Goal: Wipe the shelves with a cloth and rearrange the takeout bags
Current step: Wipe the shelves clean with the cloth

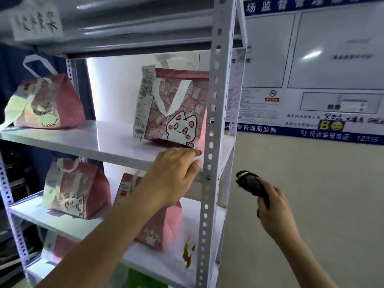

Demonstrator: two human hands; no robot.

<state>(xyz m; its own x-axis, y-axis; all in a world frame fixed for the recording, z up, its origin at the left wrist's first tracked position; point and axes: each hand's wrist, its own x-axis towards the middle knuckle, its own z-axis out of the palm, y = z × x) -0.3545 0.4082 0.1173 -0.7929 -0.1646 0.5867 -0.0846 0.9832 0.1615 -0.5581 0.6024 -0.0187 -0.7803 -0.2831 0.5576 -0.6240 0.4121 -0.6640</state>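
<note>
- Right hand [274, 210], nearest, curls around a dark bunched cloth [252, 185], held off to the side of the shelving post [212, 142].
- Left hand [174, 173] lies flat, fingers straight, on the shelf edge [116, 154].
- Just beyond its fingertips stands 1 pink takeout bag [178, 113]: probably light and soft-sided; its white handle loops look best for lifting.

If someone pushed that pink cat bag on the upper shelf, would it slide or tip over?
The pink cat bag probably slides: its flat base sits on the smooth white shelf. It stands upright unaided, so it seems fairly stiff. The long receipt would likely flap.
</note>
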